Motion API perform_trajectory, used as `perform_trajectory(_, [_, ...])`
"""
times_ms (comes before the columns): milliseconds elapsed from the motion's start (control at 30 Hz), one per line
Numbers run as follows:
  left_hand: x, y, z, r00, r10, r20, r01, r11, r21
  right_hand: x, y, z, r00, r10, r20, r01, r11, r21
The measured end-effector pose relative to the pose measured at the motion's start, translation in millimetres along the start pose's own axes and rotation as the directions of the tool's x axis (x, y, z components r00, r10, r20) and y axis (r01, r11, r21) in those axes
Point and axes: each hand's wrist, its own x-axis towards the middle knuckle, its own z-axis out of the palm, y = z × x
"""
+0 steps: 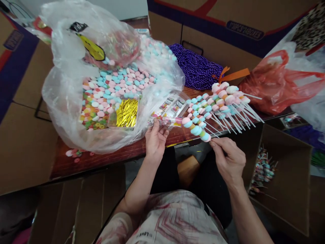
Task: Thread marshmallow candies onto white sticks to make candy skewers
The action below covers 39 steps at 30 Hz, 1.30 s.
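Note:
My right hand (pixel 230 159) pinches the stick end of a candy skewer (pixel 196 129), strung with pink, blue, orange and green pieces. Its far tip meets the mouth of a clear printed wrapper bag (pixel 167 121). My left hand (pixel 155 139) grips that bag between thumb and fingers; whether the tip is inside I cannot tell. Beyond them lies a pile of similar candy skewers (pixel 223 101) with white sticks pointing toward me. A clear tray (pixel 186 110) of printed wrappers sits just behind the bag.
A large plastic bag (pixel 63 98) of loose candies (pixel 124 81) spreads over the table (pixel 101 159), with a box of gold twist ties (pixel 127 113) on it. Purple bead strings (pixel 195 66) and a red bag (pixel 274 84) lie behind. A carton (pixel 286 183) holding wrapped skewers stands lower right.

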Motion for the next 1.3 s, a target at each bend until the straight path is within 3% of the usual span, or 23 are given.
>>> perform_trajectory(267, [2.7, 1.2, -5.5, 0.99, 0.131, 0.046, -0.135, 0.987, 0.09, -0.9, 5.8, -8.6, 0.987, -0.118, 0.113, 0.139, 0.971, -0.196])
perform_trajectory(600, [0.2, -2.2, -6.9, 0.976, 0.19, 0.105, -0.206, 0.963, 0.172, -3.1, -2.1, 10.4, 0.986, 0.101, 0.129, -0.118, 0.984, 0.13])
perform_trajectory(800, [-1.1, -10.1, -9.1, 0.958, 0.271, 0.092, -0.283, 0.943, 0.173, -5.2, -5.7, 18.4, 0.981, 0.101, 0.164, -0.127, 0.98, 0.156])
perform_trajectory(1033, [8.1, -3.7, -14.8, 0.976, 0.202, 0.077, -0.213, 0.96, 0.183, -7.9, -7.6, 19.7, 0.967, 0.073, 0.246, -0.116, 0.979, 0.166])
perform_trajectory(1300, [5.6, -7.5, -16.8, 0.975, 0.206, 0.089, -0.22, 0.952, 0.212, -9.2, -10.5, 24.0, 0.961, 0.078, 0.267, -0.124, 0.979, 0.161])
